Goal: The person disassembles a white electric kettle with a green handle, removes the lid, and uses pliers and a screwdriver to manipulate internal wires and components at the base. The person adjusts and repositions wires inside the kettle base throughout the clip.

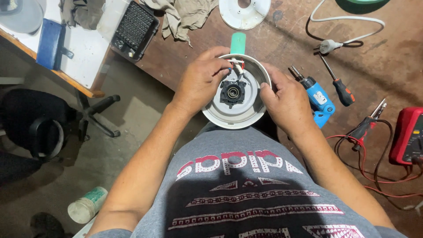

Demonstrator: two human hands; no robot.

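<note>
While both hands worked at it, the round white appliance base [235,115] sat held over the lap at the bench [387,66] edge, underside up, its green handle [238,42] pointing away from the person. Black connector block [232,93] at the centre of the base; red and white wires [236,64] ran in at the far rim.

Left hand [200,81]: curled over the far left rim, fingertips [224,66] pinching at the wires. Right hand [286,101]: fingers pressed together against the right rim, thumb on the edge, steadying.

Judged step: sorting or seating the wiring inside the opened base, cover off. Next move likely calls for a fine grip on single leads while the right hand keeps the base from turning.

Just beyond the right hand: blue powered screwdriver [318,99], then a hand screwdriver [338,83] with black-and-orange grip. Farther right: probes [368,123] on red leads and a red meter [410,134]. Beyond the base: white round cover [245,13], a rag [183,15], white plug and cord [330,45]. Beyond the left hand: black bit case [134,28].
</note>
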